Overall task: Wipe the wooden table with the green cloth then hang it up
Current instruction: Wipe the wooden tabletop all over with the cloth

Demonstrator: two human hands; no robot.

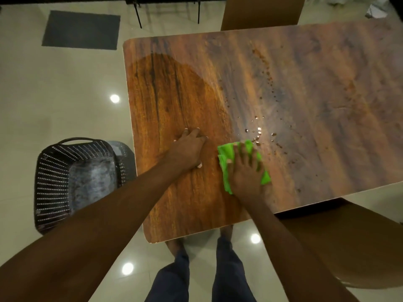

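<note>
The wooden table (305, 88) fills the middle and right of the head view. A folded green cloth (226, 152) lies flat on it near the front edge. My right hand (245, 171) presses down on the cloth with fingers spread, covering most of it. My left hand (189, 150) rests flat on the bare wood just left of the cloth, holding nothing. Drops and brown specks (258, 132) are scattered on the table just beyond and to the right of the cloth. The left part of the tabletop looks darker and glossy.
A dark perforated plastic basket (74, 177) stands on the tiled floor left of the table. A brown chair back (261, 12) stands at the far side, another chair (340, 243) at the near right. A grey mat (80, 29) lies far left.
</note>
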